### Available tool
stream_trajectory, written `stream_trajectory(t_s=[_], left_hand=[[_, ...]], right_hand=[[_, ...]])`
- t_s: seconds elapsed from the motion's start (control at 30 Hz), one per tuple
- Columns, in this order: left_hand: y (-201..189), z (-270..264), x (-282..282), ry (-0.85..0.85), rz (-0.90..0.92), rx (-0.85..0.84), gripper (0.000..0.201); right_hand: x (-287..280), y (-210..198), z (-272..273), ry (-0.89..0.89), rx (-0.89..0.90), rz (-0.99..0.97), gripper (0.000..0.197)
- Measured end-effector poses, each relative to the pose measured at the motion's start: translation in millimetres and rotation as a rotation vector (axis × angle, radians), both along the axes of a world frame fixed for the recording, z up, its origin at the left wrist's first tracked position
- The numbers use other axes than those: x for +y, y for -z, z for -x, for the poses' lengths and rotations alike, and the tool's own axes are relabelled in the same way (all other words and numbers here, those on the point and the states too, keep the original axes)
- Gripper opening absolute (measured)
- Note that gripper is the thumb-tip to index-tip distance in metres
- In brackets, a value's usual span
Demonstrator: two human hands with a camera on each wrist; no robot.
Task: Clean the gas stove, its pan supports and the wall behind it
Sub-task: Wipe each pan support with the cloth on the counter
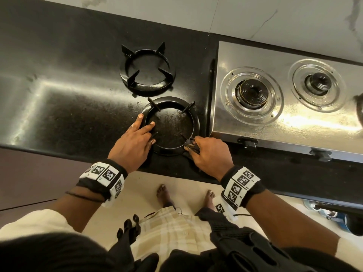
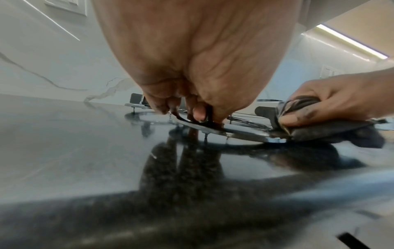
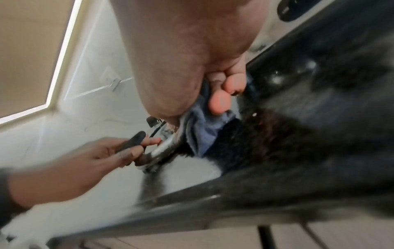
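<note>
Two black pan supports lie on the black countertop [image 1: 68, 95], left of the steel gas stove [image 1: 284, 118]. My left hand [image 1: 149, 132] grips the left rim and a prong of the near pan support [image 1: 196, 124]; the left wrist view shows my left hand [image 2: 192, 114] with fingers curled on that pan support [image 2: 241, 133]. My right hand [image 1: 193, 146] holds a dark cloth [image 1: 190, 145] bunched against the support's front-right rim. In the right wrist view, my right hand [image 3: 213, 94] has its fingers on the cloth [image 3: 204, 128]. The far pan support [image 1: 149, 88] lies untouched. The marble wall [image 1: 255, 14] runs behind.
The stove has two bare burners [image 1: 253, 93] [image 1: 318, 83] and black knobs [image 1: 248, 143] on its front. The counter's front edge lies just under my wrists. My bare feet stand on the light floor [image 1: 186, 185] below.
</note>
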State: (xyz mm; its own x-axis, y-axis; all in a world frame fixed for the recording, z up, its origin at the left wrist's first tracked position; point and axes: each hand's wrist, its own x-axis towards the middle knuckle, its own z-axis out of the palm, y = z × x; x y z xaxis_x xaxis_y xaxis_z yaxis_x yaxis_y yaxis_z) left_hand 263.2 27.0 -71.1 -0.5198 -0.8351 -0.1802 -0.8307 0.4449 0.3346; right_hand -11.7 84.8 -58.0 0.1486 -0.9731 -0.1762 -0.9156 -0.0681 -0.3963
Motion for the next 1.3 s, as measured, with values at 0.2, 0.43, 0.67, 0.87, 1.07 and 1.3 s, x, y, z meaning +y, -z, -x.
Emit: stream_trajectory(t_s=[0.2, 0.43, 0.67, 0.87, 1.07, 1.3], left_hand=[[-12.5, -9.7, -16.8, -0.091, 0.132, -0.077, 0.031], [-29.8, 52.2, 32.4, -0.127, 0.165, 0.17, 0.054], [17.9, 76.3, 59.8, -0.246, -0.062, 0.072, 0.071], [19.9, 44.5, 40.6, -0.154, -0.063, 0.118, 0.054], [10.5, 64.7, 43.3, -0.379, -0.084, 0.269, 0.054], [11.8, 87.7, 42.8, -0.486, -0.066, 0.295, 0.046]], right_hand=[[10.3, 2.7, -2.8, 0.108, -0.421, -0.212, 0.029], [7.8, -16.2, 12.6, 0.348, -0.652, -0.08, 0.035], [1.8, -0.5, -13.9, 0.132, -0.292, 0.117, 0.042], [7.5, 17.9, -28.2, 0.008, -0.145, 0.189, 0.045], [5.7, 20.0, -39.2, 0.062, -0.084, 0.221, 0.042], [-8.4, 12.0, -35.5, 0.037, 0.086, 0.21, 0.035]])
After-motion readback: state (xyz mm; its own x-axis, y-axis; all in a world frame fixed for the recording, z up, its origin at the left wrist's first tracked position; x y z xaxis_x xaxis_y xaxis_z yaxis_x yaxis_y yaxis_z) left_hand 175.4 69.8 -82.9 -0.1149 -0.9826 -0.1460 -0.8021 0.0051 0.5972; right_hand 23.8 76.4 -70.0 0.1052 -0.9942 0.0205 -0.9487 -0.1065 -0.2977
